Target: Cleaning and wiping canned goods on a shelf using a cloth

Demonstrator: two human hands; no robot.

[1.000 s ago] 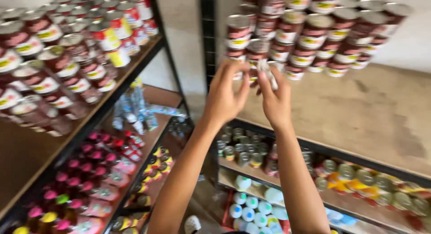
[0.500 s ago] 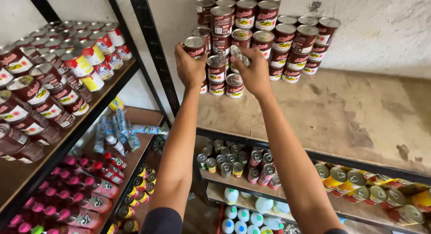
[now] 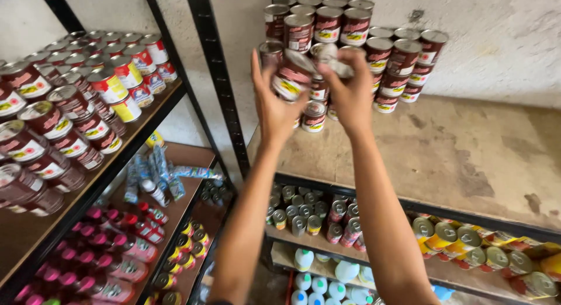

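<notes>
Both bare arms reach up and forward, forearms rising side by side and drawing closer toward the wrists; the left hand [image 3: 274, 103] stands upright with palm turned inward, fingers spread and curled round a tilted can [image 3: 290, 78]; the right hand [image 3: 349, 91] sits just beside that can at the same height, back toward the viewer, fingers bent over its top; both wrists are straight, elbows low.

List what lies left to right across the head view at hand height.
Cans on the left shelf → black rack post → left hand → tilted can held between the hands → right hand → stacked cans → bare shelf board.
</notes>
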